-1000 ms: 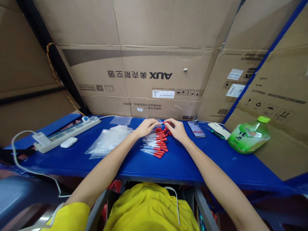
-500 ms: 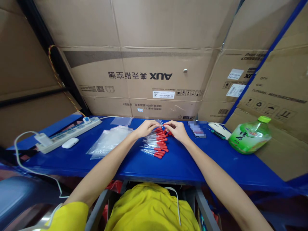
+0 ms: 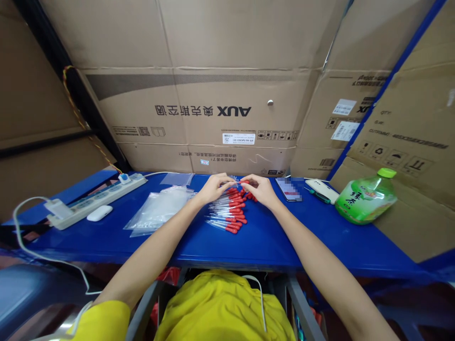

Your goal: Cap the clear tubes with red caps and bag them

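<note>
One red-bulbed dropper [image 3: 244, 182] pinched between left hand [image 3: 213, 188] at clear stem and right hand [image 3: 262, 189] at bulb, by far end of dropper pile [image 3: 232, 211] on blue tabletop [image 3: 270, 241]; best, probably, light fingertip grip, stem straight, bulb unsqueezed

On my head feed, a bare left hand [image 3: 214, 187] sits at eleven o'clock and a bare right hand [image 3: 262, 189] at about two from a pile of clear plastic droppers with red bulbs [image 3: 235, 211]. Both sets of fingertips seem to pinch one slim red-ended dropper [image 3: 244, 182], though at this size I can't be certain. Flat translucent plastic bags [image 3: 159, 208] lie at nine o'clock, a long white power strip [image 3: 101, 200] farther out, and a green-capped green bottle [image 3: 366, 199] at three.
</note>
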The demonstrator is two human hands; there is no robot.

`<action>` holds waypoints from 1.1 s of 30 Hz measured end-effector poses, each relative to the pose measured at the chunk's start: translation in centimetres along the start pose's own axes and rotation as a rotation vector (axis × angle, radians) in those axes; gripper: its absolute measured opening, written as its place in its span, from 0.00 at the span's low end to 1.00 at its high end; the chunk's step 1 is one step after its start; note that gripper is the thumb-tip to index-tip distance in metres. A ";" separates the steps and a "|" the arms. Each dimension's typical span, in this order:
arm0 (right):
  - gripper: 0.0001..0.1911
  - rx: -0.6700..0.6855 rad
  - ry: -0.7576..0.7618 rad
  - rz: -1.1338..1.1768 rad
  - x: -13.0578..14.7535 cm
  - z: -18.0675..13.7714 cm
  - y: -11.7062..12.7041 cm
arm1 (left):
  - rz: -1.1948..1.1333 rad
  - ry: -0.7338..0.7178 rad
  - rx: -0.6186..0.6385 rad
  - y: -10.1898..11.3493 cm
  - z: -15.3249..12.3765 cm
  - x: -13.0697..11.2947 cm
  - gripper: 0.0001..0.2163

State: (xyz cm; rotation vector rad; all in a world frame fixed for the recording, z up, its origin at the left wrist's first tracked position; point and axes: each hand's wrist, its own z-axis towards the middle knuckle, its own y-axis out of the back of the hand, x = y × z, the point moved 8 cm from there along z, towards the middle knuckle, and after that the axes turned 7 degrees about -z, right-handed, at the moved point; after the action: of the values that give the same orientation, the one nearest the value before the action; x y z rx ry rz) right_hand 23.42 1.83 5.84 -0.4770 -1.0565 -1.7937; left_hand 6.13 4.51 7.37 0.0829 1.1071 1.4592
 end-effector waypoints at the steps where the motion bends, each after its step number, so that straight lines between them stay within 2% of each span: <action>1: 0.15 0.011 -0.010 0.005 0.0 0.0 -0.2 | 0.021 0.001 -0.020 0.3 0.0 0.0 0.18; 5: 0.17 0.037 -0.067 0.050 -0.3 -0.2 -0.7 | 0.044 0.027 -0.048 0.7 -0.2 0.3 0.17; 11: 0.16 -0.007 -0.081 0.125 -0.5 -0.1 -0.3 | -0.054 0.025 0.034 -0.5 0.1 0.6 0.20; 16: 0.19 0.006 -0.112 0.197 -1.1 -0.2 -0.7 | -0.093 0.037 0.045 -0.4 0.0 0.7 0.20; 33: 0.21 0.027 -0.134 0.277 -0.9 -0.7 -1.8 | -0.193 0.037 0.098 -0.2 -0.3 -0.3 0.21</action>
State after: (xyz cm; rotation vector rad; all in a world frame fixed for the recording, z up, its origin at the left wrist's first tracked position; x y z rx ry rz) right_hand 22.40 2.00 3.99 -0.6993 -1.0485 -1.5179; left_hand 6.24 4.04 7.26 0.0171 1.1836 1.2384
